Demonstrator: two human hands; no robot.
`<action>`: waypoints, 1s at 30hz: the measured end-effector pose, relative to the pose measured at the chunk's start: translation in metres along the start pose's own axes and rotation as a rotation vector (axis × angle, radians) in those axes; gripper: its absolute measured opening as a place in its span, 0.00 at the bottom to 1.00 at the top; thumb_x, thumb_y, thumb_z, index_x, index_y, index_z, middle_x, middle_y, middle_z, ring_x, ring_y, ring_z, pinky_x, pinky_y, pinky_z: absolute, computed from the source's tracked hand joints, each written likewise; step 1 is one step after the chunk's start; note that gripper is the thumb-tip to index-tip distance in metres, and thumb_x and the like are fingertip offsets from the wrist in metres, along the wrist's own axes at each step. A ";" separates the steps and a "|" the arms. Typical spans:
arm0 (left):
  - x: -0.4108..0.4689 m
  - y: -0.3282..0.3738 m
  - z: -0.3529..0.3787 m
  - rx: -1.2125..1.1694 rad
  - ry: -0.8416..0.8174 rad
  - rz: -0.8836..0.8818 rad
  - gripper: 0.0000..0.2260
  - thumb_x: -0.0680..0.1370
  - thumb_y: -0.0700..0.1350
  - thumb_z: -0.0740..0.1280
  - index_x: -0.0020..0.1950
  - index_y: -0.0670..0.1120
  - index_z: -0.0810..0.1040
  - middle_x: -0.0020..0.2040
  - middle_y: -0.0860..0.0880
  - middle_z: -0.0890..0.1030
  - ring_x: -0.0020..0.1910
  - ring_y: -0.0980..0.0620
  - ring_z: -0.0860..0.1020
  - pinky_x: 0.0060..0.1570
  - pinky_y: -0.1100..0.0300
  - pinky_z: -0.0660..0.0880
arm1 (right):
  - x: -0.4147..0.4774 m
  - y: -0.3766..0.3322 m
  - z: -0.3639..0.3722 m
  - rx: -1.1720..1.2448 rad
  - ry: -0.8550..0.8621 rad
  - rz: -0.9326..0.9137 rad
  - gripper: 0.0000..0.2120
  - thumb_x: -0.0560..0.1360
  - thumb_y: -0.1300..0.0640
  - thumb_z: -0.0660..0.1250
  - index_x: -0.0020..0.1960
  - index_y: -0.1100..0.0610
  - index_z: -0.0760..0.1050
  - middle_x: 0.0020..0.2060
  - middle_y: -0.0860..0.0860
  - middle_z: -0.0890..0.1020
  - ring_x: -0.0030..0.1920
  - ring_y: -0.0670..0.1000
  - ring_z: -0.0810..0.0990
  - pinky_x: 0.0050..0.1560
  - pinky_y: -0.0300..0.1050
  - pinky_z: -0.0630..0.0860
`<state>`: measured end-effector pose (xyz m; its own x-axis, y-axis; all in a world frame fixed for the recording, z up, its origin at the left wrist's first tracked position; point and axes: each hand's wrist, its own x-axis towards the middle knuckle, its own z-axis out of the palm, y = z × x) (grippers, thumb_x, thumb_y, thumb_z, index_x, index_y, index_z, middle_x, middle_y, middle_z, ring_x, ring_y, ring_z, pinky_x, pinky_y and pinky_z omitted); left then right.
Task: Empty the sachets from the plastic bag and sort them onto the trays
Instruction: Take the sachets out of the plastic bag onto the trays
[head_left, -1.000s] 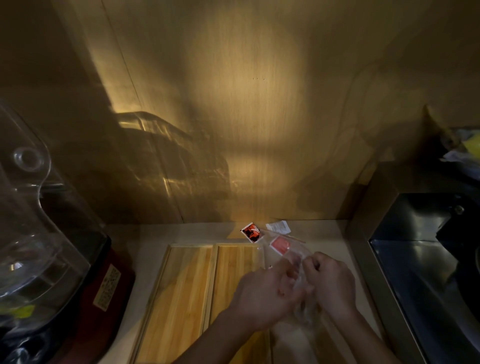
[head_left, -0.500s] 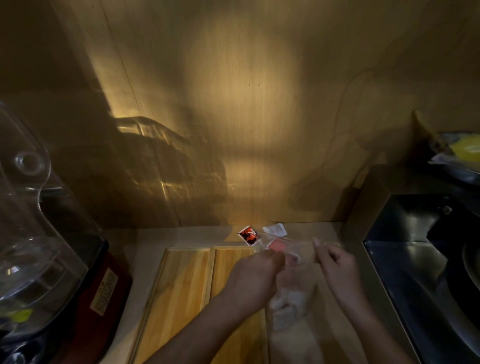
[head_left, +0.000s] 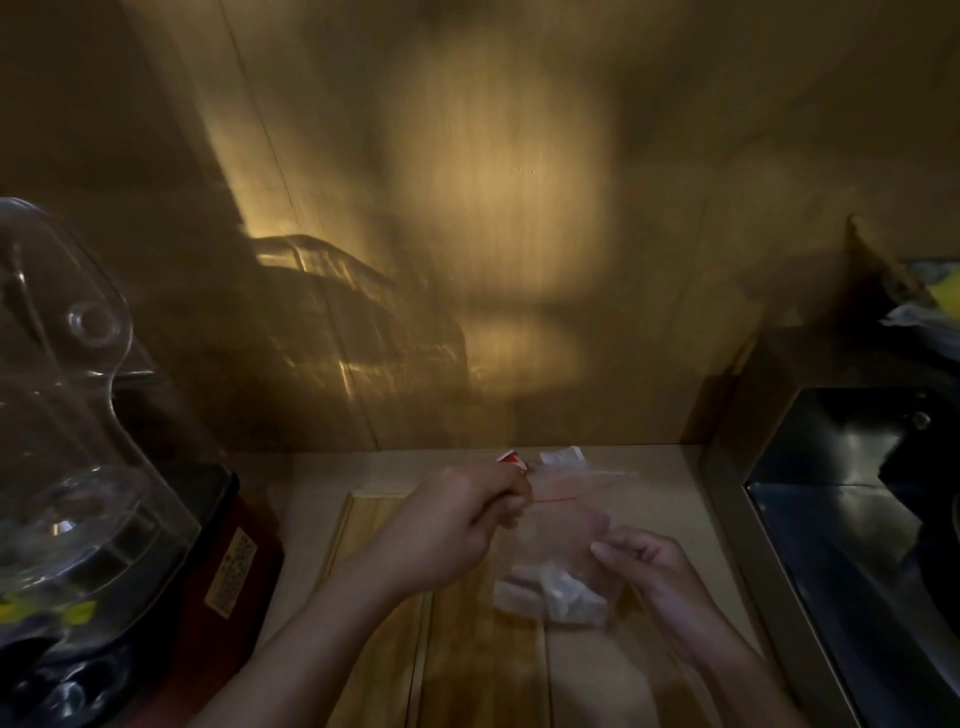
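The clear plastic bag (head_left: 563, 551) is held above the counter (head_left: 670, 470) between both hands, over the right edge of the right wooden tray (head_left: 478, 649). The left hand (head_left: 457, 519) is curled, its fingers pinching the bag's upper edge by the red seal line at about 10 o'clock of the bag. The right hand (head_left: 644, 564) pinches the bag's side at about 3 o'clock. Pale sachets (head_left: 558, 592) are bunched at the bag's bottom, blurred. The left wooden tray (head_left: 379, 639) lies just beside the right one, at its 9 o'clock. On the counter at 12 o'clock of the bag lie a red sachet (head_left: 511, 459), partly hidden by the left hand, and a white sachet (head_left: 561, 456). A blender (head_left: 93, 467) with a clear cover stands at 9 o'clock.
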<state>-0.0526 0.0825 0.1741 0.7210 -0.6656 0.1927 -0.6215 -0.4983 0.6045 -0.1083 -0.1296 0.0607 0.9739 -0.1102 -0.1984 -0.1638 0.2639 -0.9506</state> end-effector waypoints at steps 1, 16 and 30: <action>-0.006 -0.004 -0.001 -0.054 -0.007 -0.049 0.06 0.77 0.44 0.61 0.43 0.47 0.77 0.36 0.57 0.78 0.38 0.60 0.77 0.41 0.65 0.72 | -0.002 0.000 0.005 0.043 -0.011 0.018 0.03 0.67 0.65 0.70 0.36 0.66 0.80 0.28 0.55 0.83 0.30 0.53 0.79 0.31 0.37 0.77; -0.037 -0.122 0.044 -0.104 -0.003 -0.607 0.06 0.78 0.41 0.60 0.45 0.46 0.76 0.36 0.52 0.76 0.37 0.53 0.75 0.42 0.56 0.73 | 0.023 0.055 0.058 -0.310 0.039 0.378 0.05 0.73 0.65 0.66 0.40 0.62 0.80 0.32 0.55 0.82 0.31 0.51 0.80 0.37 0.46 0.78; -0.084 -0.103 0.094 -0.690 0.131 -1.046 0.16 0.75 0.52 0.67 0.56 0.45 0.69 0.45 0.47 0.80 0.43 0.51 0.78 0.43 0.55 0.74 | 0.008 0.107 0.042 -0.481 0.142 0.291 0.12 0.69 0.48 0.67 0.47 0.54 0.77 0.42 0.56 0.83 0.46 0.56 0.82 0.53 0.58 0.78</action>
<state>-0.0778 0.1374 0.0232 0.8204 -0.0488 -0.5698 0.5244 -0.3332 0.7836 -0.1113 -0.0617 -0.0328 0.8529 -0.2341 -0.4667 -0.5072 -0.1590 -0.8471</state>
